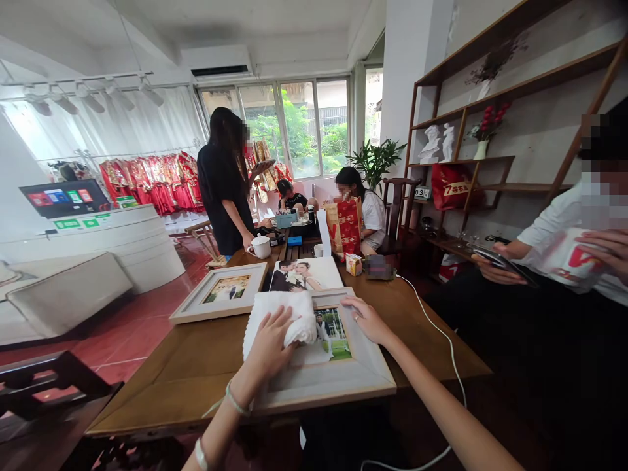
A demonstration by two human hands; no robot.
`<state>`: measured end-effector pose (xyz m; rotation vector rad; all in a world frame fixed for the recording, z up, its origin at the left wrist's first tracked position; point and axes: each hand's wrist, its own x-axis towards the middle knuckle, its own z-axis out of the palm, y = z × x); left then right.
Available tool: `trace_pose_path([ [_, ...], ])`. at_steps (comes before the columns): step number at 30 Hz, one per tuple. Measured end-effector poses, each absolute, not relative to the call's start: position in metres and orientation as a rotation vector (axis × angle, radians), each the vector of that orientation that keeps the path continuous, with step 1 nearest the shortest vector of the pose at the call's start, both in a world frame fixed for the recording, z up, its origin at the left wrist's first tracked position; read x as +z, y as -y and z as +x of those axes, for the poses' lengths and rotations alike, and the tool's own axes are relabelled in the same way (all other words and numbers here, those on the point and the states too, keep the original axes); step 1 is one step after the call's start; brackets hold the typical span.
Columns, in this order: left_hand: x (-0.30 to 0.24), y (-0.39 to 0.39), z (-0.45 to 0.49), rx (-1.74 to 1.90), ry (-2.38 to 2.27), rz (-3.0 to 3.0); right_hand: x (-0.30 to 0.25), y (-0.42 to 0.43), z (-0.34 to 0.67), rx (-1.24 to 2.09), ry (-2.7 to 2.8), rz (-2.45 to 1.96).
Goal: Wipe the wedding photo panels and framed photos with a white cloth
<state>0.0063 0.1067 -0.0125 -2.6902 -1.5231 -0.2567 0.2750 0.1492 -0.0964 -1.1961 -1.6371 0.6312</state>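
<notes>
A light wooden photo frame [343,383] lies flat on the brown table [196,373] in front of me, with a garden photo under its glass. My left hand [269,347] presses a folded white cloth [277,311] onto the frame's left half, fingers curled over the cloth. My right hand [366,319] rests flat on the frame's upper right edge with fingers stretched out, holding nothing.
A second framed photo [220,291] and an unframed wedding print [301,273] lie further back. A white cable [441,333] crosses the table's right side. A seated person holding a phone [500,261] is at my right; others stand and sit at the far end.
</notes>
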Motion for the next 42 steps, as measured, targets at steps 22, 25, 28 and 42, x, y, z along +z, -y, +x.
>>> trace_pose_path([
  [22, -0.016, -0.109, 0.008, -0.286, 1.522, -2.604, -0.093, -0.147, 0.274, 0.606, 1.661, -1.213],
  [25, -0.015, -0.132, 0.016, -0.328, 1.490, -2.585, -0.092, -0.147, 0.274, 0.621, 1.670, -1.225],
  [28, -0.016, -0.140, 0.025, -0.279, 1.501, -2.567, -0.092, -0.147, 0.274, 0.626, 1.666, -1.223],
  [42, 0.007, -0.055, 0.051, 0.081, 1.528, -2.965, -0.099, -0.151, 0.275, 0.593, 1.653, -1.210],
])
